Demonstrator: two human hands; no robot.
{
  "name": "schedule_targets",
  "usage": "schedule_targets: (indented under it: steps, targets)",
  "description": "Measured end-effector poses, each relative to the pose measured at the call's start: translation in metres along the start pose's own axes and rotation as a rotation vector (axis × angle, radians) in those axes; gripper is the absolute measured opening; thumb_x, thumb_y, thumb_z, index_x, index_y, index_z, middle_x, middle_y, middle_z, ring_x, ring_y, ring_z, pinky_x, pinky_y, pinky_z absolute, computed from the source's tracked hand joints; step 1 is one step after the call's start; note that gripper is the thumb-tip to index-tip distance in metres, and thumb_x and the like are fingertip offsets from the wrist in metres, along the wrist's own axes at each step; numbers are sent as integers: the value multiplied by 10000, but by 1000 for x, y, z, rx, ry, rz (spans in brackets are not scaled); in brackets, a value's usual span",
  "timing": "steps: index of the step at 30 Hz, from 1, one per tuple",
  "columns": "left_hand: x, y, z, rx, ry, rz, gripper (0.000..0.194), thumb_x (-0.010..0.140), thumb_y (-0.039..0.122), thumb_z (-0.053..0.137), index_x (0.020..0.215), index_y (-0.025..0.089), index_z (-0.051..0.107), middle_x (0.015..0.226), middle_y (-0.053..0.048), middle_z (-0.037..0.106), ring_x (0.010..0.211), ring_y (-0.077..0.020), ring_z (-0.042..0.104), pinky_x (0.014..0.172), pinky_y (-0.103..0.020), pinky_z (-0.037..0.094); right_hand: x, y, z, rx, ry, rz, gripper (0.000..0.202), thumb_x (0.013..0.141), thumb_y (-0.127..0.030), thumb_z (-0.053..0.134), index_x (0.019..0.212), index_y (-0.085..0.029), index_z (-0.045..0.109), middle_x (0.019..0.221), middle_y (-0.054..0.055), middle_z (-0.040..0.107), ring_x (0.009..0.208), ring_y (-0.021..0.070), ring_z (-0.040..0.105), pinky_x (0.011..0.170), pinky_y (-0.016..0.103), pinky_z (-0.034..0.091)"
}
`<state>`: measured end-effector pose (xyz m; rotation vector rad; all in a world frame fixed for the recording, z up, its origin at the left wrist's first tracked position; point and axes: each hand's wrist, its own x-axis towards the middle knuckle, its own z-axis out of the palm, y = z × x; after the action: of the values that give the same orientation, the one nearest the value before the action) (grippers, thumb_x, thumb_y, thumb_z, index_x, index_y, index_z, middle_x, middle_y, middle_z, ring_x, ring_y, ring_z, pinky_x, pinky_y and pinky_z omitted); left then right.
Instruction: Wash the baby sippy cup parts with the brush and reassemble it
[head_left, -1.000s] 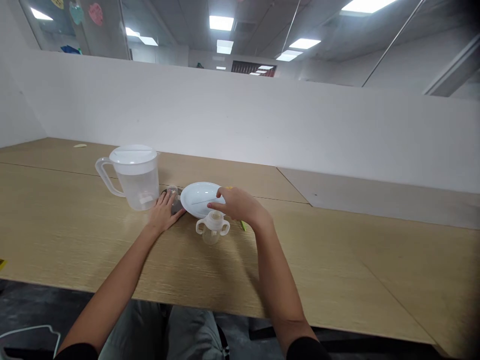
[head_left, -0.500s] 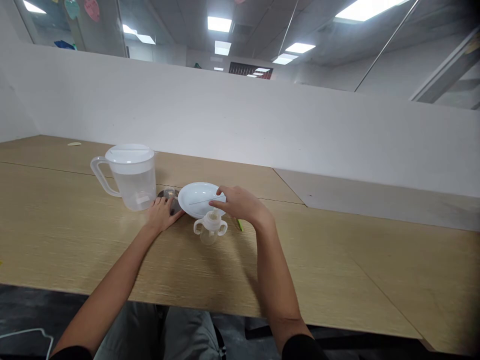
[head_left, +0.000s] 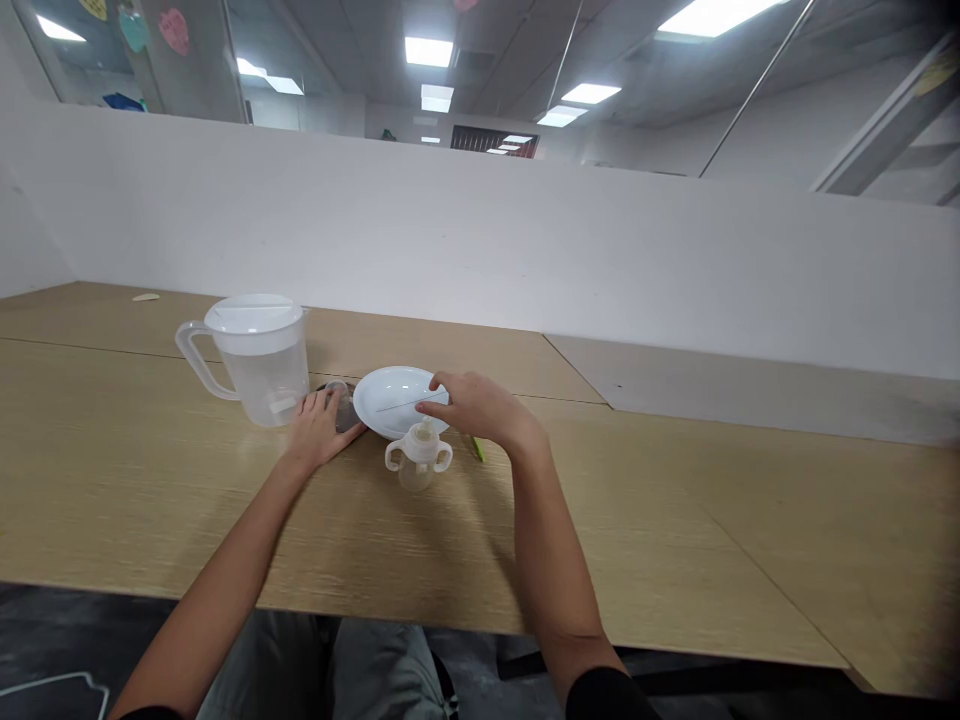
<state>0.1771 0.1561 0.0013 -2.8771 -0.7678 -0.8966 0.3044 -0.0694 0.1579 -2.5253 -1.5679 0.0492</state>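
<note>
My left hand (head_left: 313, 428) lies low over the table with its fingers stretched out and apart. At its fingertips stands a small clear dome-shaped cap (head_left: 337, 394), on or beside a dark round item (head_left: 346, 417) partly hidden by the hand. My right hand (head_left: 474, 405) hovers over the right rim of a white plate (head_left: 394, 385), thumb and forefinger apart, no held thing visible. Just in front of the plate, a baby bottle (head_left: 418, 452) with two white handles and a pale nipple stands upright. A thin dark line crosses the plate; whether it is an object or a reflection I cannot tell.
A clear plastic pitcher (head_left: 270, 375) with a white lid stands left of my left hand. A thin green item (head_left: 478, 449) lies under my right wrist. A small pale flat piece (head_left: 146, 297) rests at the far left, near the white wall (head_left: 450, 230) behind the table.
The camera view has shifted slightly. Both hands, the bottle, the plate and the pitcher keep nearly the same places relative to one another.
</note>
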Motion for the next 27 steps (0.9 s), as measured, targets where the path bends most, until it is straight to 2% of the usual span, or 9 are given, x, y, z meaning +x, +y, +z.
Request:
schedule_targets:
  steps: [4,8,11,16,18,21,24,27]
  targets:
    - [0,-1,-1,88,-5,-32,766,790,674,425,1320,121,444,1101,-181,549,1056,-351,470,920,-477,325,0,0,0,26,3,-2,407,894,-501,457,1112,-181,582,911,69,686,807,188,618,618,252,380]
    - [2,-6,2,144,12,-48,558,839,519,452,1256,151,499,1122,-166,534,1046,-341,477,884,-454,355,0,1,0,33,18,-12,398,891,-489,469,1107,-176,585,918,73,684,852,199,613,630,252,375]
    - [6,-9,6,96,39,-72,407,858,399,456,1180,160,523,1158,-152,538,1050,-316,497,874,-423,384,0,1,1,30,22,-11,395,895,-491,460,1107,-180,582,915,71,683,850,198,612,631,254,372]
    - [9,-13,12,-23,-6,-175,258,834,293,496,1051,160,540,962,-112,612,920,-277,570,781,-370,447,1,0,2,34,11,-9,397,889,-491,470,1108,-179,582,886,72,685,822,204,617,620,261,374]
    - [10,-12,10,-43,78,-210,271,813,271,518,1061,163,546,994,-117,607,940,-276,573,796,-371,456,1,0,2,42,6,-7,395,887,-490,472,1102,-177,584,870,74,687,806,206,618,615,265,375]
    - [9,-7,-2,-108,327,-199,350,819,246,504,1152,143,529,1121,-143,576,1042,-275,550,887,-385,450,1,-2,2,49,66,-20,374,888,-463,485,1101,-171,580,917,86,686,830,210,618,637,275,388]
    - [7,4,-17,-189,519,-6,413,853,236,469,1250,125,485,1221,-161,545,1146,-268,509,978,-403,417,5,-8,6,49,187,-117,380,847,-374,578,1163,-166,541,1030,93,669,914,217,611,723,296,416]
    - [1,19,-24,-205,618,266,470,860,235,490,1316,136,436,1268,-173,528,1178,-277,505,983,-420,429,12,-16,16,92,243,-355,520,765,-223,661,1249,-181,476,1194,86,607,1064,217,563,847,322,418]
